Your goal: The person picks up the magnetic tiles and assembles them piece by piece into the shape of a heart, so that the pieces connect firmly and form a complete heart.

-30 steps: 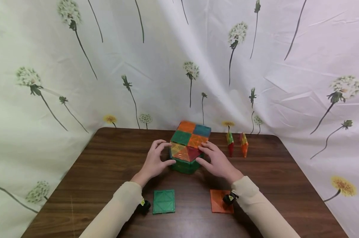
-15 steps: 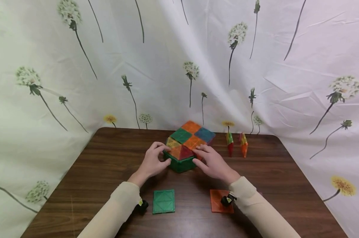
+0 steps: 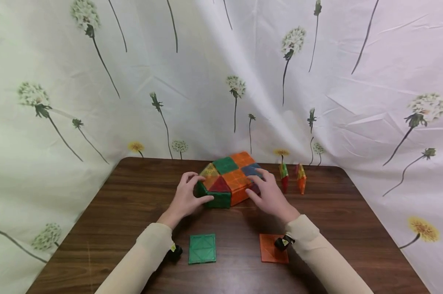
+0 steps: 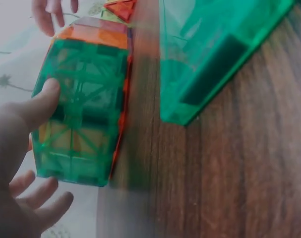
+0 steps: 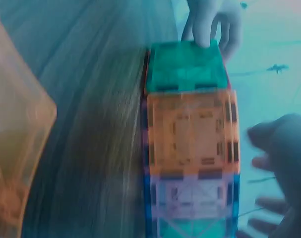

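A low closed box of translucent magnetic tiles [image 3: 233, 178] sits on the table between my hands. Its top shows orange, green and blue squares with yellow, orange and red triangles; green and orange tiles form the near sides. My left hand [image 3: 184, 201] holds the box's left corner, thumb against the green side [image 4: 83, 114] and fingers by the yellow triangle. Around the right side curves my right hand [image 3: 272, 197], fingertips over the blue square. In the right wrist view, a small gap shows between that hand's thumb and the orange side [image 5: 192, 131].
Nearer me lie a flat green square tile [image 3: 202, 249] and an orange square tile [image 3: 269, 248], partly behind the right wrist camera. Two small upright tile pieces, one green and red [image 3: 284, 178], one yellow and orange [image 3: 301, 179], stand at the back right. A flower-print cloth [image 3: 214, 81] hangs behind the table.
The tile box has turned between my hands, its far end swinging to the right, so an orange side now faces me. My right hand shifted slightly right and lies further along the box.
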### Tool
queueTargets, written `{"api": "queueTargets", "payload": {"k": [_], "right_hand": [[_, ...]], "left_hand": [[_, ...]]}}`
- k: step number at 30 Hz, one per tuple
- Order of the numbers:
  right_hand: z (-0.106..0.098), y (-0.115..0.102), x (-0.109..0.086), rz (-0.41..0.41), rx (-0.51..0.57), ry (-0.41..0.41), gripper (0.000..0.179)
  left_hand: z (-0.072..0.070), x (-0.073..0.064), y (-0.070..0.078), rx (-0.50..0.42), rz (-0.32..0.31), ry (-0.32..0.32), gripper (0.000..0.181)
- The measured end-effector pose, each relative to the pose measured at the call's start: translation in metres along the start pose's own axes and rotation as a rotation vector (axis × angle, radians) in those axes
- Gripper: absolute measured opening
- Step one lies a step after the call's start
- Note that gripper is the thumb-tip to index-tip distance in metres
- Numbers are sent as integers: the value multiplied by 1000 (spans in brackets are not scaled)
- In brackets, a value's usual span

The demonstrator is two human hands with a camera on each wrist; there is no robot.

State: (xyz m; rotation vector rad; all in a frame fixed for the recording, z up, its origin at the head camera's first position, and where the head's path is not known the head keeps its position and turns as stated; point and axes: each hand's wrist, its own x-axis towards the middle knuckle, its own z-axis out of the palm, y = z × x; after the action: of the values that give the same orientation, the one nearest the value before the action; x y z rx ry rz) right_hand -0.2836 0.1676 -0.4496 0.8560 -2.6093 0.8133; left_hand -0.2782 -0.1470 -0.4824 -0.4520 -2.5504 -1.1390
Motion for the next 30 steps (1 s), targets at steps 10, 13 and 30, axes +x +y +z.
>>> {"api": "queueTargets", "payload": {"k": [10,13,30], "right_hand": [[-1,19,-4,183,-27,-27,55],[-1,20,-4,177,-10,-20,56],[0,17,-9,135,0,-18,51]], "left_hand": [[3,11,0,18,15,130,33],[4,16,-2,14,21,138,29],[-4,27,-14,-11,-39,-133,66]]}}
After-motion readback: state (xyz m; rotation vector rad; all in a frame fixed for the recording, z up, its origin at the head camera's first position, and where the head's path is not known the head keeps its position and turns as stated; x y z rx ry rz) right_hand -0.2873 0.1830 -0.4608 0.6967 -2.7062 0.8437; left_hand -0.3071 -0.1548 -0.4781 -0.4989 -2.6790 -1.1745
